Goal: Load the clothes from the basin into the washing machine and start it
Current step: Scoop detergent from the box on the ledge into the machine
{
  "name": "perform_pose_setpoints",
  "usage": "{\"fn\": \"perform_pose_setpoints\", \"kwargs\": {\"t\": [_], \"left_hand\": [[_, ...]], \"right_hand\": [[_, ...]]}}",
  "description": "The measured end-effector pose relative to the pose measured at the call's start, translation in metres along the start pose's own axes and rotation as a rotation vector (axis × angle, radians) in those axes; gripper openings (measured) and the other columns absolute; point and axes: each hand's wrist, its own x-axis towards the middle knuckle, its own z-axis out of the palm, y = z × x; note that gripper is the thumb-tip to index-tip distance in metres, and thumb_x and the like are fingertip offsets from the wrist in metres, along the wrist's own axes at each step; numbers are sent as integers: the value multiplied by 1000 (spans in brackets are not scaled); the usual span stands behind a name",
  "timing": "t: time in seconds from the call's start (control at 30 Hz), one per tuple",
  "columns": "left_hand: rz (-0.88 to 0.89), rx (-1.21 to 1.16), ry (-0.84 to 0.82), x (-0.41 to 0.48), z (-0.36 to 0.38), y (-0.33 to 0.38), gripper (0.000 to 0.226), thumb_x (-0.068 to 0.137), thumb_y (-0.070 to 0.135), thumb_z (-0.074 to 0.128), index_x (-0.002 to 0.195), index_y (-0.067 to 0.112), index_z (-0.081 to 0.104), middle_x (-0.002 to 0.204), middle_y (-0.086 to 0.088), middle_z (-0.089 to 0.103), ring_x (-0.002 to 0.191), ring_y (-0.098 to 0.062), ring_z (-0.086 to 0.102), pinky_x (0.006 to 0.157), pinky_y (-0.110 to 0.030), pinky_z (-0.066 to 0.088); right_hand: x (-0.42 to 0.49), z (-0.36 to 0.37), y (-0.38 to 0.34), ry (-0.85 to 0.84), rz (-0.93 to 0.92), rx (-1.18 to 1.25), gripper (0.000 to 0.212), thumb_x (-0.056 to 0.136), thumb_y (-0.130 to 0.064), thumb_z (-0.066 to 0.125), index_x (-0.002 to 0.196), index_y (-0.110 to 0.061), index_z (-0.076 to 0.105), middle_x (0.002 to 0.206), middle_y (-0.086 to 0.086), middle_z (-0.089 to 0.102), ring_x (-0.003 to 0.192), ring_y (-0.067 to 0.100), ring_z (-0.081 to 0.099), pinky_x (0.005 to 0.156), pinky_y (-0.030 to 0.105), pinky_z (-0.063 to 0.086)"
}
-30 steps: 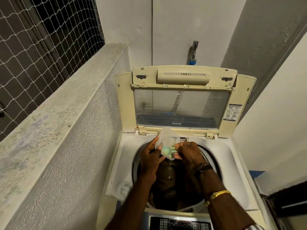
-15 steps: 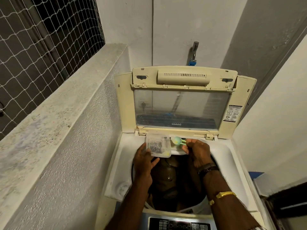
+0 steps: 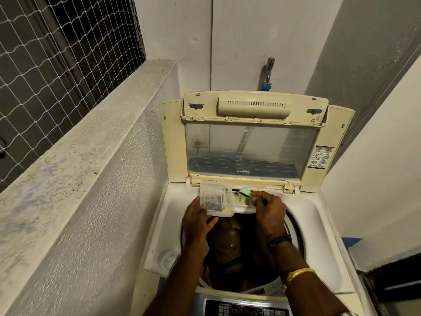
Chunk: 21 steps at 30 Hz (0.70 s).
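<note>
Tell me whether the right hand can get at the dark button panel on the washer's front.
Probably yes: nothing covers the dark button panel, but the right hand pinches a small green plastic scoop.

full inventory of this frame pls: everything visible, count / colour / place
washing machine: 1, cream and white, centre
lid: 1, cream frame with clear pane, raised upright at the back
clothes: a heap, dark brown, inside the machine
clear container: 1, transparent, over the rear of the opening
scoop: 1, light green, right of the container
control panel: 1, silver-grey, bottom edge
tap: 1, metal with blue fitting, wall behind the lid
ledge: 1, speckled grey, left
netting: 1, white, upper left
bracelet: 1, gold, right wrist
left hand: 1, grips the container
right hand: 1, pinches the scoop
</note>
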Motion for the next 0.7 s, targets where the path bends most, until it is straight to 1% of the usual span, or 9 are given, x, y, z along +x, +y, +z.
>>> {"fn": "perform_pose_setpoints", "kwargs": {"t": [0.03, 0.07, 0.3, 0.4, 0.43, 0.53, 0.57, 0.63, 0.7], "left_hand": [[0, 2, -3, 0, 0, 0, 37, 100, 7, 53, 135, 17, 58, 125, -10, 67, 111, -30, 66, 76, -40, 62], [0, 4, -5, -1, 1, 0, 37, 100, 7, 53, 135, 18, 58, 125, -10, 67, 111, -31, 66, 76, -40, 62], [5, 1, -6, -1, 1, 0, 37, 100, 8, 53, 137, 15, 56, 128, -11, 65, 113, -32, 65, 76, -40, 62], [-2, -7, -4, 0, 1, 0, 37, 100, 7, 53, 137, 15, 56, 127, -12, 65, 113, -33, 65, 79, -43, 61], [-7, -10, -7, 1, 1, 0, 37, 100, 7, 53, 136, 15, 57, 126, -12, 66, 113, -33, 65, 81, -44, 61], [-15, -15, -9, 2, 1, -1, 36, 100, 7, 53, 135, 15, 57, 126, -13, 66, 113, -33, 65, 83, -46, 60], [-15, -15, -10, 1, 1, -1, 36, 100, 7, 53, 136, 15, 57, 127, -13, 66, 113, -33, 65, 82, -45, 61], [-12, -16, -16, 0, 2, 0, 36, 100, 8, 53, 136, 15, 57, 127, -13, 65, 112, -33, 65, 77, -40, 62], [-10, -23, -18, -1, 3, 0, 36, 100, 10, 54, 136, 15, 57, 127, -13, 65, 111, -34, 66, 75, -38, 62]], "right_hand": [[0, 1, 1, -1, -8, -10, 20, 91, -1, 68, 103, -10, 80, 106, 6, 77, 98, 13, 66, 97, 19, 47], [0, 3, 3, -3, -14, -13, 19, 90, -1, 68, 103, -11, 80, 107, 6, 77, 100, 14, 67, 99, 25, 48], [-3, 8, 5, 19, -33, -8, 17, 91, -1, 68, 101, -10, 79, 106, 9, 77, 101, 21, 69, 97, 28, 49], [-3, 7, 4, 25, -30, -16, 18, 91, -3, 68, 100, -14, 80, 104, 6, 77, 100, 21, 70, 99, 33, 52], [-2, 7, 4, 35, -40, -18, 18, 91, -5, 68, 100, -15, 80, 102, 5, 78, 97, 21, 70, 97, 32, 53], [-4, 5, -2, 75, -29, 58, 16, 90, -7, 69, 101, -15, 79, 95, 0, 77, 92, 19, 71, 86, 13, 51], [-4, 6, -5, 75, -9, 111, 16, 90, -10, 69, 101, -16, 79, 95, -3, 77, 90, 17, 72, 86, 15, 54], [-4, 10, -10, 42, 31, 201, 14, 89, -13, 71, 99, -20, 78, 92, -6, 78, 84, 16, 74, 83, 34, 62], [-7, 14, -17, -15, 57, 269, 12, 88, -10, 73, 94, -19, 78, 88, -2, 77, 77, 19, 75, 76, 45, 64]]}}
